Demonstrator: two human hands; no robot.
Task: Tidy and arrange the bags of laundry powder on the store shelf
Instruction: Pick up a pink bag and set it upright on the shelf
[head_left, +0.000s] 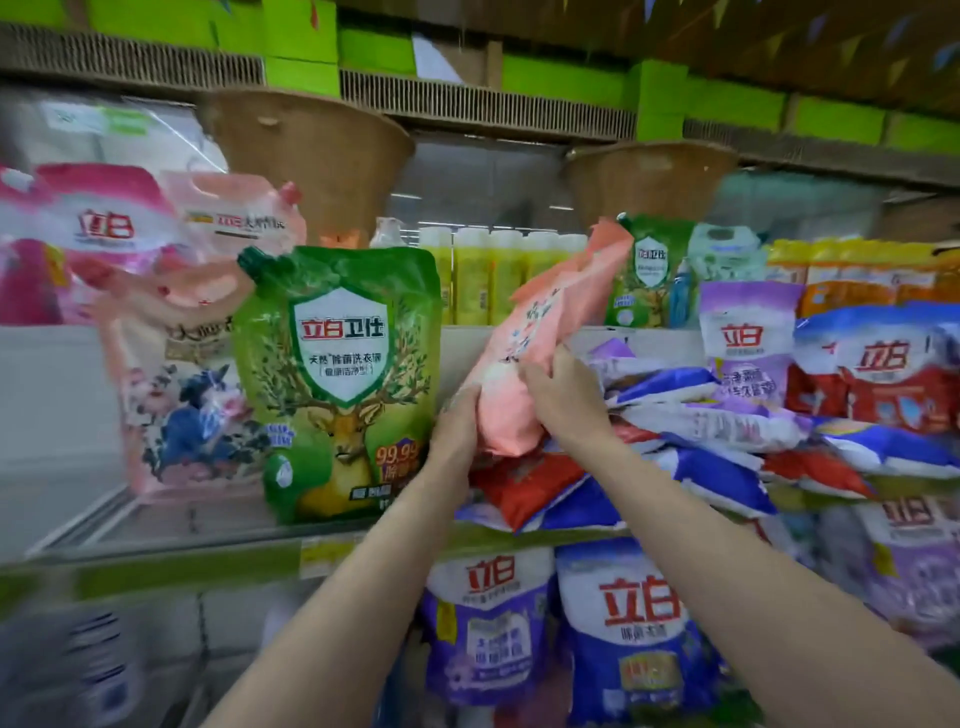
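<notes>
Hands are raised to the middle shelf (171, 564): a soft salmon-pink plastic bag (524, 358) is held tilted above a heap of blue, white and red powder bags (701, 441), the left hand (457, 431) cupped under its lower end, the right hand (563, 397) curled round its side. A green stand-up pouch with a deer print (337, 379) is stood just left of it.

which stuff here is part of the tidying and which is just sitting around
In the job: pink bag, left hand, right hand, heap of bags.
Just there: green pouch, yellow bottles, baskets.
</notes>
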